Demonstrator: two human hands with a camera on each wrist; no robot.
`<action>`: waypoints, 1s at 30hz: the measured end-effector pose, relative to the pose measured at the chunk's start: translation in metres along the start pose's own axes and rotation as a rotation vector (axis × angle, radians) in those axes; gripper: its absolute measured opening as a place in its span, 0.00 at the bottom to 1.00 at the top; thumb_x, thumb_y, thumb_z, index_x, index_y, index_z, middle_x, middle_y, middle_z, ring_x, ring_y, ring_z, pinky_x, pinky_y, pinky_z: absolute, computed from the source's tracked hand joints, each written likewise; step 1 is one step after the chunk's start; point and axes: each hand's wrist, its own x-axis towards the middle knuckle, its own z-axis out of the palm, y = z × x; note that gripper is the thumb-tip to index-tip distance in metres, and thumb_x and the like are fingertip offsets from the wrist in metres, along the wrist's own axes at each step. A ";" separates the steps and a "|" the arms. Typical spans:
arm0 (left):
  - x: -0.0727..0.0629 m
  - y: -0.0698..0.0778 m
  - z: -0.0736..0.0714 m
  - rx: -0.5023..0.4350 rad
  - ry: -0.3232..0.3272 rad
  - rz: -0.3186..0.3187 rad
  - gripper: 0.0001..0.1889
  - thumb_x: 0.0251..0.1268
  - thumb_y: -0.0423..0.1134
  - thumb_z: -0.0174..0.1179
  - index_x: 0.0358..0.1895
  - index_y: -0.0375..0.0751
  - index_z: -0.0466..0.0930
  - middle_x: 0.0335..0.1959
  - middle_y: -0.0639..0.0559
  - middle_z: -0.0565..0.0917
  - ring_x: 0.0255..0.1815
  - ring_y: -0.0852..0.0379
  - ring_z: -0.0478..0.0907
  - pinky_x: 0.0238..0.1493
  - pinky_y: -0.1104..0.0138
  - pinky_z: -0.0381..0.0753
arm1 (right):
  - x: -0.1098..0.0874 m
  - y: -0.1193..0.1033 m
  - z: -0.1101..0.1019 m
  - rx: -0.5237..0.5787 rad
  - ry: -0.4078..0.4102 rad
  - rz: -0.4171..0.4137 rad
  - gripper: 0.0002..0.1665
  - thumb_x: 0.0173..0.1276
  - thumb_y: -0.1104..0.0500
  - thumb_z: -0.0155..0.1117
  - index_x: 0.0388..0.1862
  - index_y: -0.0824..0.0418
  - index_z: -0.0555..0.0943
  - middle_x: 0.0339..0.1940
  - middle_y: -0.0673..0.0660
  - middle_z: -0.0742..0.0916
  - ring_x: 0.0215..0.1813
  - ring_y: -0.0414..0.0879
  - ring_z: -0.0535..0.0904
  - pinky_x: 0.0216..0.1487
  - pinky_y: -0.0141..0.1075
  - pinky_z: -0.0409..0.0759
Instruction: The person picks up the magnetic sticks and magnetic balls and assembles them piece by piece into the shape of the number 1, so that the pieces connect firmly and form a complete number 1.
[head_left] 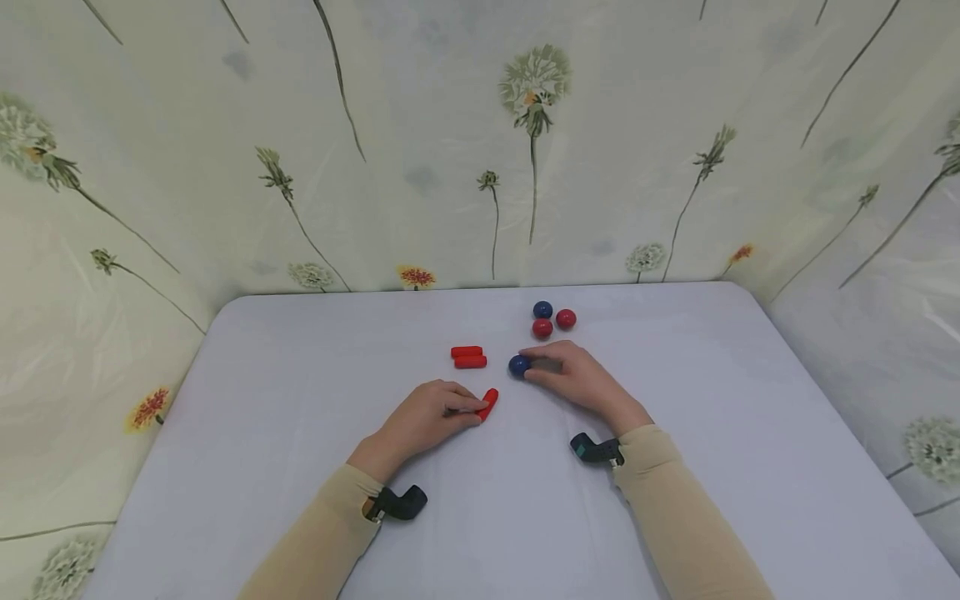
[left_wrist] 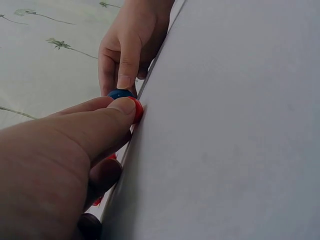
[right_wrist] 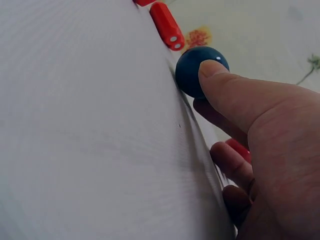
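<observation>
My left hand (head_left: 431,417) pinches a short red rod (head_left: 489,403) between thumb and fingertips, low over the white table. In the left wrist view, only the end of this red rod (left_wrist: 137,111) shows past the thumb. My right hand (head_left: 577,379) holds a dark blue ball (head_left: 518,366) between thumb and fingers, to the right of the rod. The right wrist view shows the thumb pressed on the blue ball (right_wrist: 189,75). Two more red rods (head_left: 470,362) lie side by side, beyond the left hand. Two white dots mark the end of a red rod (right_wrist: 165,22).
Beyond the right hand, a second blue ball (head_left: 542,310) sits close to two red balls (head_left: 566,319). A white cloth covers the table (head_left: 300,358). Behind it hangs a curtain (head_left: 420,125) with a dandelion print.
</observation>
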 end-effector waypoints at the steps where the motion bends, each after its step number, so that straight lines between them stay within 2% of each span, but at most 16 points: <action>1: 0.000 0.000 0.000 -0.002 -0.002 0.000 0.16 0.65 0.47 0.67 0.55 0.60 0.86 0.46 0.63 0.84 0.48 0.64 0.77 0.48 0.68 0.78 | 0.000 -0.001 0.000 -0.004 -0.002 0.005 0.25 0.67 0.41 0.66 0.63 0.42 0.81 0.57 0.40 0.82 0.62 0.43 0.73 0.63 0.50 0.71; 4: 0.001 0.002 0.001 -0.010 -0.011 -0.004 0.16 0.65 0.47 0.67 0.56 0.59 0.86 0.47 0.63 0.84 0.49 0.63 0.78 0.49 0.67 0.78 | -0.001 -0.005 0.001 0.001 -0.007 0.017 0.25 0.67 0.41 0.67 0.62 0.40 0.81 0.56 0.39 0.83 0.61 0.43 0.73 0.62 0.49 0.71; 11: 0.001 0.003 0.002 -0.013 -0.016 0.001 0.16 0.66 0.47 0.66 0.56 0.59 0.86 0.48 0.63 0.84 0.49 0.63 0.78 0.49 0.67 0.78 | 0.000 -0.010 0.005 0.008 -0.016 0.070 0.26 0.64 0.35 0.65 0.61 0.35 0.81 0.56 0.40 0.81 0.62 0.43 0.72 0.61 0.49 0.73; 21: 0.001 0.005 0.002 -0.024 -0.005 0.020 0.15 0.65 0.46 0.67 0.55 0.58 0.86 0.47 0.63 0.84 0.49 0.64 0.78 0.50 0.67 0.78 | 0.002 -0.011 0.009 0.025 -0.050 0.054 0.23 0.63 0.33 0.66 0.56 0.32 0.82 0.54 0.37 0.81 0.62 0.40 0.69 0.62 0.47 0.71; 30: 0.001 0.006 0.002 -0.029 -0.005 0.025 0.15 0.65 0.46 0.67 0.54 0.57 0.87 0.47 0.62 0.85 0.49 0.63 0.78 0.50 0.67 0.78 | 0.000 -0.013 0.009 0.060 -0.074 0.036 0.23 0.61 0.33 0.68 0.54 0.34 0.83 0.53 0.39 0.81 0.61 0.41 0.70 0.60 0.48 0.72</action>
